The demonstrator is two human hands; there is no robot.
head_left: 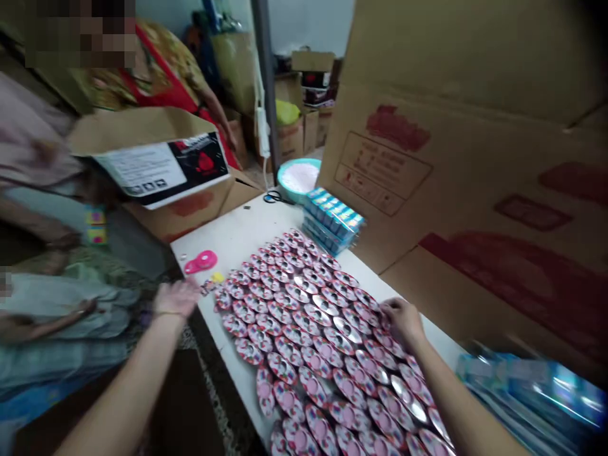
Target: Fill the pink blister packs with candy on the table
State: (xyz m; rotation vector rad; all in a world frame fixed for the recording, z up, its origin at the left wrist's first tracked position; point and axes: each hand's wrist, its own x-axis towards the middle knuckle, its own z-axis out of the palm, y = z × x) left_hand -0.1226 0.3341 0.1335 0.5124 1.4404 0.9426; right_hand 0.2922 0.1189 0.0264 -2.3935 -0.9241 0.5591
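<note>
Many round-to-oval pieces with a red, pink and white print (pixel 289 316) lie in close rows on a white table (pixel 237 228). Some have dark centres, some pink ones, and several show a shiny silver surface. My left hand (pixel 175 299) is over the table's left edge, fingers stretched out towards the rows, slightly blurred. Near its fingertips are a small patterned bit (pixel 208 287), a yellow scrap (pixel 217 277) and a bright pink round object with a tab (pixel 201 261). My right hand (pixel 403 322) is at the rows' right edge, fingers bent together against the pieces; what they grip is hidden.
A large open carton (pixel 456 164) walls the right side. Blue wrapped packs (pixel 332 218) stand beside it, with more blue packs (pixel 536 386) lower right. Behind are scissors (pixel 275 197) and a turquoise basin of pale powder (pixel 299 176). People sit left; one in a red apron (pixel 166 88) is behind another carton (pixel 190 206).
</note>
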